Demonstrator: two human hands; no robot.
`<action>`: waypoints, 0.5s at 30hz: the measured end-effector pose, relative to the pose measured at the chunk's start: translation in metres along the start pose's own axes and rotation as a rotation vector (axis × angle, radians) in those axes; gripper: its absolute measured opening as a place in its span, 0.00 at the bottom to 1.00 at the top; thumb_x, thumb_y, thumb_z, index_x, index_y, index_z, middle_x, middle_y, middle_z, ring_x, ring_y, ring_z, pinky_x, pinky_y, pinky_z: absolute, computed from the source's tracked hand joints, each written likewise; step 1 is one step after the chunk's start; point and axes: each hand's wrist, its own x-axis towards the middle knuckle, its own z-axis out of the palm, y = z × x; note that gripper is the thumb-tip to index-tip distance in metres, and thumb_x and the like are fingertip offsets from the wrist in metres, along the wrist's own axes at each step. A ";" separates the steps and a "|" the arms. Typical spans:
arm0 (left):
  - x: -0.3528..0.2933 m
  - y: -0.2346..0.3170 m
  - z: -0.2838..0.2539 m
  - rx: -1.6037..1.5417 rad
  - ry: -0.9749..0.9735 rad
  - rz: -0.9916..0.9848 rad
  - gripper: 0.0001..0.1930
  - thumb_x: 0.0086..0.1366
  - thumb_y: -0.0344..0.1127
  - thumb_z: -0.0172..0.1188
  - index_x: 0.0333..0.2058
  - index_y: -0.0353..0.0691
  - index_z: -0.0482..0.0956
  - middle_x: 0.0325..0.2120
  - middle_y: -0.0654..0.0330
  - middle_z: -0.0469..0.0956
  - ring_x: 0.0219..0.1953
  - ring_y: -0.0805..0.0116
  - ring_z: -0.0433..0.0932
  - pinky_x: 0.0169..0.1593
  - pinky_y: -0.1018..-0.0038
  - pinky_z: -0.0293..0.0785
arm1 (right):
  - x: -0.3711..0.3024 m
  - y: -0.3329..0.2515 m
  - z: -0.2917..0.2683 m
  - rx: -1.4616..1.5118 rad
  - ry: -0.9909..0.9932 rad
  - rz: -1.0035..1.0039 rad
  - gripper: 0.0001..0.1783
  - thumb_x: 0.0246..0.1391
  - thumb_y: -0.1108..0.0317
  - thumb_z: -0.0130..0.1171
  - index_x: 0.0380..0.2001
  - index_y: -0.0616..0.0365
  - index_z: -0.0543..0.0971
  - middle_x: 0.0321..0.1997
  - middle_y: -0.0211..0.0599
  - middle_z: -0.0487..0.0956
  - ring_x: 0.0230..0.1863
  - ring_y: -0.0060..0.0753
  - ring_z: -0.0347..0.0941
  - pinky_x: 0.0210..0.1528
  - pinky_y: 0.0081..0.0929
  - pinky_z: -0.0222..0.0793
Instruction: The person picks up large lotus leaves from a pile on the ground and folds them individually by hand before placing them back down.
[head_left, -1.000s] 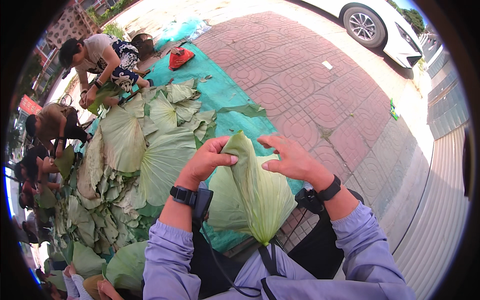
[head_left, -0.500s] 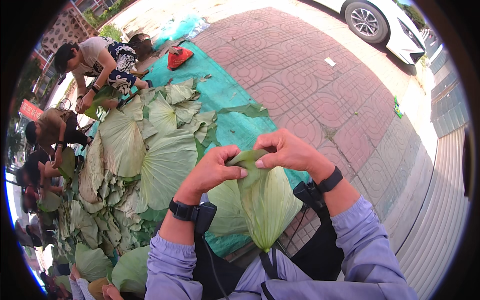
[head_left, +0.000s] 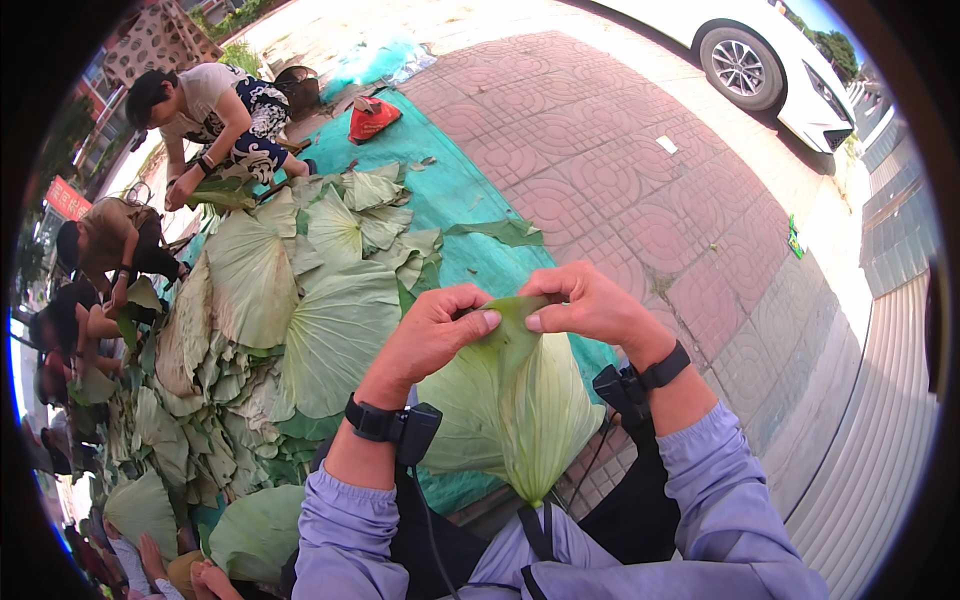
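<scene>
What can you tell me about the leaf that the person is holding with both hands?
The leaf is broad, thin and pale green, with veins fanning out from a yellow-green point at its lower end, close to the person's lap. It seems folded, one layer lying over another, with a darker green patch at the top. The left hand and right hand pinch its upper edge side by side, thumbs toward the camera.

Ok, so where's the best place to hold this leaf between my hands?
Probably the top edge of the leaf, pinched from both sides: left hand from the left, right hand from the right. That edge is flat and raised, easy to reach, while the lower end narrows to a gathered point.
</scene>
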 end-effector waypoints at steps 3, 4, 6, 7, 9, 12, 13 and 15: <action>-0.001 0.001 0.001 0.012 -0.002 0.002 0.07 0.56 0.33 0.55 0.29 0.35 0.75 0.21 0.71 0.70 0.25 0.84 0.64 0.29 0.84 0.62 | -0.001 -0.009 0.005 0.108 0.027 0.025 0.09 0.40 0.72 0.56 0.28 0.63 0.75 0.22 0.23 0.71 0.27 0.14 0.62 0.31 0.16 0.60; -0.001 -0.001 0.001 0.015 -0.004 0.004 0.07 0.56 0.33 0.55 0.29 0.35 0.75 0.21 0.71 0.70 0.25 0.84 0.64 0.29 0.84 0.62 | -0.002 -0.011 0.006 0.088 0.039 0.035 0.09 0.40 0.71 0.56 0.28 0.63 0.75 0.22 0.23 0.71 0.27 0.14 0.62 0.30 0.16 0.60; -0.001 -0.004 0.002 -0.006 -0.018 0.008 0.07 0.56 0.32 0.55 0.30 0.35 0.75 0.21 0.71 0.70 0.25 0.84 0.64 0.29 0.84 0.62 | -0.001 -0.013 0.007 0.070 0.051 0.043 0.09 0.41 0.70 0.57 0.27 0.63 0.75 0.22 0.23 0.71 0.27 0.14 0.62 0.30 0.17 0.59; -0.001 -0.006 0.002 -0.011 -0.022 0.008 0.07 0.56 0.32 0.56 0.30 0.35 0.75 0.22 0.71 0.70 0.25 0.84 0.64 0.29 0.84 0.62 | 0.000 -0.013 0.008 0.012 0.053 0.026 0.09 0.42 0.69 0.57 0.27 0.63 0.75 0.22 0.23 0.70 0.27 0.14 0.62 0.30 0.17 0.59; -0.001 -0.007 0.002 -0.015 -0.021 0.008 0.06 0.56 0.32 0.56 0.29 0.35 0.75 0.21 0.71 0.69 0.25 0.84 0.64 0.28 0.84 0.62 | 0.001 -0.013 0.010 -0.047 0.057 0.007 0.09 0.43 0.69 0.56 0.27 0.63 0.75 0.21 0.23 0.70 0.26 0.14 0.61 0.29 0.17 0.59; 0.000 -0.006 0.003 0.016 -0.013 0.049 0.06 0.55 0.32 0.55 0.29 0.35 0.75 0.21 0.71 0.69 0.24 0.84 0.63 0.28 0.84 0.62 | 0.002 -0.011 0.011 -0.053 0.058 0.004 0.08 0.43 0.69 0.55 0.26 0.63 0.75 0.20 0.24 0.70 0.25 0.14 0.61 0.29 0.16 0.59; 0.001 -0.005 0.003 0.026 -0.011 0.062 0.06 0.55 0.31 0.55 0.29 0.35 0.75 0.20 0.71 0.69 0.24 0.84 0.63 0.27 0.84 0.61 | 0.002 -0.011 0.010 -0.082 0.062 0.015 0.08 0.43 0.69 0.55 0.26 0.63 0.75 0.20 0.24 0.70 0.25 0.14 0.61 0.28 0.17 0.59; 0.000 -0.001 0.003 0.009 0.008 0.044 0.05 0.55 0.31 0.55 0.28 0.35 0.74 0.20 0.72 0.68 0.23 0.84 0.63 0.27 0.84 0.61 | 0.002 -0.013 0.009 -0.112 0.068 0.024 0.08 0.43 0.69 0.55 0.26 0.63 0.75 0.20 0.24 0.70 0.25 0.14 0.61 0.28 0.17 0.59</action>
